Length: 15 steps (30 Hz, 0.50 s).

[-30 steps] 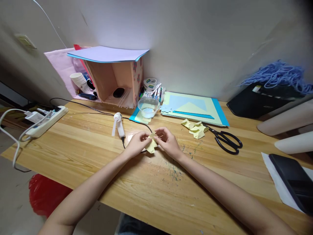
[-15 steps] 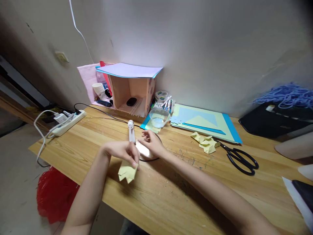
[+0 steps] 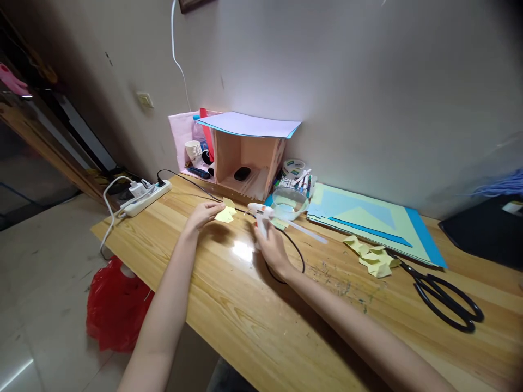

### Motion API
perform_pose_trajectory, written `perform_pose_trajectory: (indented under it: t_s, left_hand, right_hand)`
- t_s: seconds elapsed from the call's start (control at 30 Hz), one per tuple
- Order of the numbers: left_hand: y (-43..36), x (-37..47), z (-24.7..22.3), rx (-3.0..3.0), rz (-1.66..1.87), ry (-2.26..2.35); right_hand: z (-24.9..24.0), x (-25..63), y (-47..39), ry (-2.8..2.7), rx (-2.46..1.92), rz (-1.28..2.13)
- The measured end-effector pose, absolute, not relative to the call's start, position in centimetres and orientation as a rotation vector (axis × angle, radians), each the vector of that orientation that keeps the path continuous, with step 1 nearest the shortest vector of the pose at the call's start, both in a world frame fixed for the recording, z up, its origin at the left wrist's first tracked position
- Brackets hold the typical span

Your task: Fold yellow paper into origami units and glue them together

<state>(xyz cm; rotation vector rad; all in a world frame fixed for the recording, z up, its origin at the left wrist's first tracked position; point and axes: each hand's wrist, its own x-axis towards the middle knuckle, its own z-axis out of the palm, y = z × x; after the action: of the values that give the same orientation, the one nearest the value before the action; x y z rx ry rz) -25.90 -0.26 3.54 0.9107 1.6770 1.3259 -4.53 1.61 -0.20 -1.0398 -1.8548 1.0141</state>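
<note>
Between its thumb and fingers my left hand (image 3: 206, 213) pinches a folded yellow paper piece (image 3: 225, 214), held above the wooden table. My right hand (image 3: 271, 245) is wrapped round the handle of a white glue gun (image 3: 261, 211), whose nozzle points left toward the paper. A long clear glue stick (image 3: 306, 231) sticks out of the gun's back. The nozzle and the paper are a short gap apart.
Behind stand a clear round bowl (image 3: 290, 203) and a cardboard box (image 3: 249, 158). Coloured sheets (image 3: 368, 218), crumpled yellow papers (image 3: 373, 259) and black scissors (image 3: 449, 299) lie right. A power strip (image 3: 147, 199) sits left; the gun's black cable (image 3: 301, 256) loops nearby.
My right hand has taken hold of the glue gun and lifted it. My left hand has raised the yellow paper away from the table's front edge. The view has shifted left.
</note>
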Motion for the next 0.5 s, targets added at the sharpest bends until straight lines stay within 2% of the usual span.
perform_pose_trajectory:
  t_s: [0.07,0.23,0.5]
  left_hand:
    - [0.2,-24.9,2.9,0.968,1.284,1.816]
    - [0.6,-21.8,1.2,1.039,1.123,1.819]
    - [0.1,-19.1,0.9,1.131,0.876,1.722]
  right_hand:
    - [-0.2,-1.9,1.2,-1.814,-1.034,1.094]
    - [-1.3,2.8,0.4,-1.729,-0.945,1.257]
    - [-2.7,3.5,0.7,-1.818,-0.871,1.338]
